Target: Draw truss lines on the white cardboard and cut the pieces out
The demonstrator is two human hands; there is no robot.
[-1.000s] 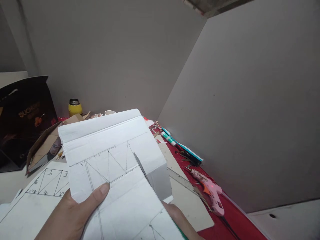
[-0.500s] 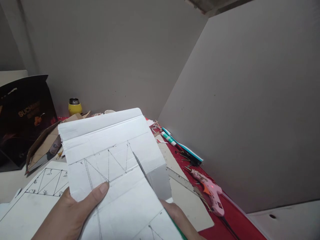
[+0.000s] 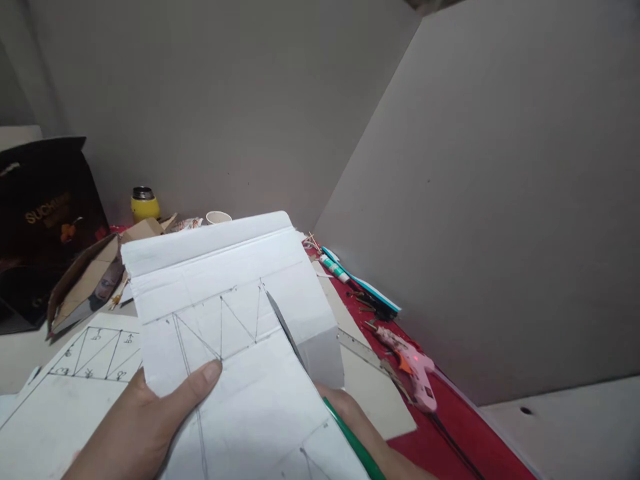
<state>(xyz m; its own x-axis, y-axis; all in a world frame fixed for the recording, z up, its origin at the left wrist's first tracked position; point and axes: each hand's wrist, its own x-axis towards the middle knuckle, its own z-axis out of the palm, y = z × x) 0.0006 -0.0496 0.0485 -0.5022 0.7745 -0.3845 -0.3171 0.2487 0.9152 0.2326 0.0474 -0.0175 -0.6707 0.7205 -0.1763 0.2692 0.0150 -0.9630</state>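
Note:
My left hand (image 3: 155, 413) grips a white card sheet (image 3: 230, 407) by its left side, thumb on top and fingers hidden underneath. Pencilled triangles and straight lines run across the card. At its right, my right hand (image 3: 353, 417) is closed on green-handled scissors (image 3: 350, 437), partly hidden under the card. One dark blade (image 3: 283, 323) shows above the card in a slit that reaches close to a corner of the drawn triangles. The card right of the cut bends downward.
On the red-covered table (image 3: 453, 427) at right lie a pink glue gun (image 3: 413, 363) with its light on, a ruler (image 3: 363, 350) and a glue tube (image 3: 334, 268). A drawn sheet (image 3: 60, 413), black bag (image 3: 45, 233), yellow bottle (image 3: 145, 205) and paper cup (image 3: 219, 218) are left and behind.
The scissors' blade sits slightly further up the card, nearer the triangle's corner, and more green handle shows. The view has shifted a little; my left hand keeps its grip.

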